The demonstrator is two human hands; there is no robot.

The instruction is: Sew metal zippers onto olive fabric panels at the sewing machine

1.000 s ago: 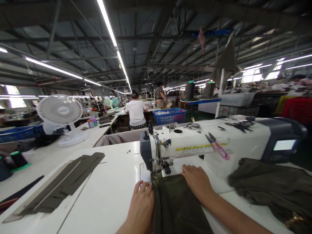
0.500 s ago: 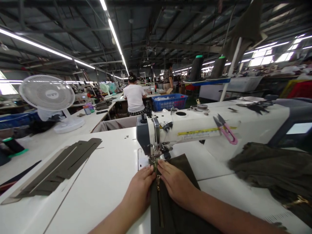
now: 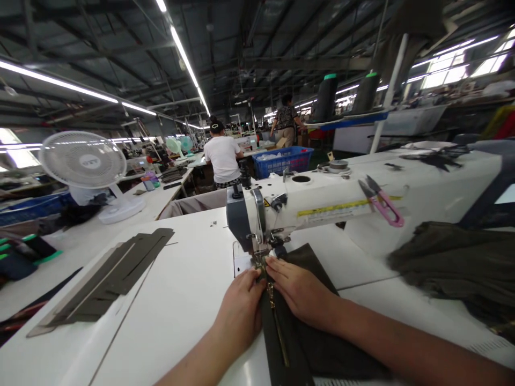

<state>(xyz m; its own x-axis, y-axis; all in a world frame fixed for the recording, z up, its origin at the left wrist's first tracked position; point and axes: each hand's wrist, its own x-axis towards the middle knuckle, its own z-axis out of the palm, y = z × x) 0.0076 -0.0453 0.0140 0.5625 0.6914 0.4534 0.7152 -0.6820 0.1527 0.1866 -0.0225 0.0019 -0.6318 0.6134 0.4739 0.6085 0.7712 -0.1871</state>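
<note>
Left hand (image 3: 241,303) bent on the cloth (image 3: 317,354), pinch unclear; right hand (image 3: 300,292) flat on it, fingers extended. Cloth runs from under the machine (image 3: 322,198) toward the table's (image 3: 193,273) near edge. I'd keep the zip (image 3: 279,327) straight, fingers out from under the machine.

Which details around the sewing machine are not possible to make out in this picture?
Dark cloth, near end: head view, cut off by the bottom edge.
Cloth directly under the left hand and right hand: head view, covered by them.
Machine's screen: head view, partly cut off by the right edge.
Markings on the yellow strip: head view, too small.
</note>
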